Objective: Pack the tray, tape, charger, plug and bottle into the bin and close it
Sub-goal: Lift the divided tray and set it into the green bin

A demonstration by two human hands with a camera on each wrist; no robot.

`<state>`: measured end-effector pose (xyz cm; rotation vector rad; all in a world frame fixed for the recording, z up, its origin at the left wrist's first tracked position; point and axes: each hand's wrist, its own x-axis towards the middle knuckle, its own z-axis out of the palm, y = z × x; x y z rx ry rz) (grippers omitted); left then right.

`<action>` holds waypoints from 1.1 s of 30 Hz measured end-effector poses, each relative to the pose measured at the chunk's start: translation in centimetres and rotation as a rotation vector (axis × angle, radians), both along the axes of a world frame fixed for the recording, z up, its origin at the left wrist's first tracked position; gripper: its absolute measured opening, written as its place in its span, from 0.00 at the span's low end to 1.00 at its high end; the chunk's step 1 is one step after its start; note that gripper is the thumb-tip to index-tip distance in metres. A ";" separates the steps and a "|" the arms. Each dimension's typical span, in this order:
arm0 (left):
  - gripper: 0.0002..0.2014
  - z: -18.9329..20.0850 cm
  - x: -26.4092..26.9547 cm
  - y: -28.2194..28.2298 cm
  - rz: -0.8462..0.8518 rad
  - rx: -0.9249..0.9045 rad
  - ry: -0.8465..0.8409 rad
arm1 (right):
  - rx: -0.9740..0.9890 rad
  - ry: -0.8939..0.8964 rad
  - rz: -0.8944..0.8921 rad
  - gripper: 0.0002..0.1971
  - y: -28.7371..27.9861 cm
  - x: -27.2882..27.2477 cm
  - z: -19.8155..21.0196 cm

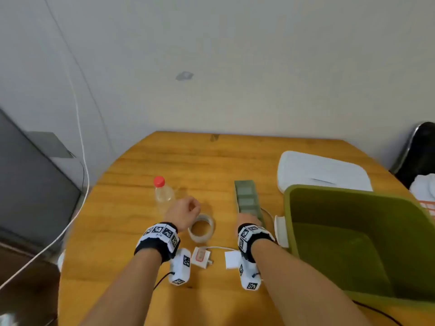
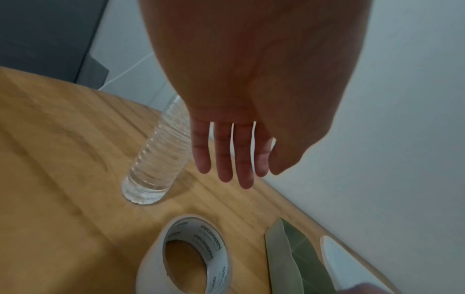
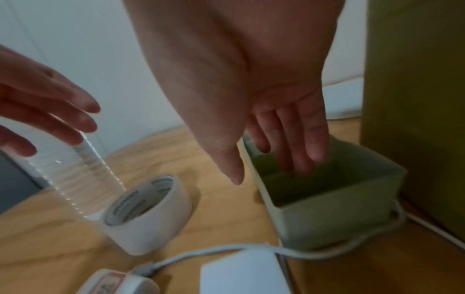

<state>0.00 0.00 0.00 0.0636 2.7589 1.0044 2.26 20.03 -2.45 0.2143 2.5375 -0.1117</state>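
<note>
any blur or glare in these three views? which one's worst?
Right wrist is worst: motion-smeared clear ribbed plastic bottle and open right hand. Left wrist: open left hand backlit and dark against the pale wall, white tape roll sharp enough to show print. Head: soft, wide-angle bending at the edges, no glare.

Left hand point(image 1: 183, 214) at 11 o'clock, fingers loose and empty, right hand point(image 1: 248, 220) at 1 o'clock, fingers extended downward

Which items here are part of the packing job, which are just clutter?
Job: green bin, white lid, compartment tray, tape roll, water bottle, plug, white charger block.
Clutter: black chair, white wall cable, grey cabinet.
</note>
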 end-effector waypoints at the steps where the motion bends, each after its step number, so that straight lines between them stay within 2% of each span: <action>1: 0.03 -0.4 -0.5 0.0 -0.009 0.013 -0.006 | 0.021 -0.047 0.003 0.17 0.0 0.1 -0.2; 5: 0.05 -0.1 -1.6 0.6 -0.036 0.019 -0.044 | -0.082 0.000 -0.052 0.17 0.4 -0.9 -0.7; 9: 0.07 0.7 -2.9 1.2 -0.031 0.062 -0.028 | -0.101 0.016 -0.070 0.08 -0.7 -2.6 1.0; 10: 0.10 1.1 -3.1 1.5 -0.025 0.067 -0.029 | -0.105 0.035 -0.062 0.06 -0.9 -3.1 1.5; 14: 0.24 2.6 -4.4 2.7 0.014 0.207 -0.071 | -0.099 0.141 0.026 0.11 -0.9 -5.5 5.8; 17: 0.33 4.3 -5.1 4.1 0.036 0.262 -0.003 | -0.052 0.203 0.166 0.16 -0.2 -6.3 9.9; 20: 0.32 5.9 -5.8 5.1 0.089 0.327 0.141 | -0.008 0.317 0.309 0.08 1.3 -5.9 14.3; 24: 0.33 7.9 -7.0 5.4 0.304 0.422 0.259 | 0.026 0.501 0.411 0.04 5.5 -4.0 17.8; 27: 0.31 10.2 -6.8 6.5 0.412 0.654 0.144 | -0.037 0.581 0.404 0.06 10.1 -1.7 18.9; 29: 0.23 11.7 -6.3 8.3 0.353 0.834 0.000 | -0.093 0.600 0.388 0.08 13.7 0.2 18.9; 31: 0.19 12.6 -5.7 10.4 0.270 0.833 -0.068 | -0.113 0.638 0.370 0.08 16.8 1.8 18.3; 33: 0.21 13.5 -4.6 13.3 0.192 0.794 -0.113 | -0.087 0.707 0.347 0.10 19.8 3.3 17.6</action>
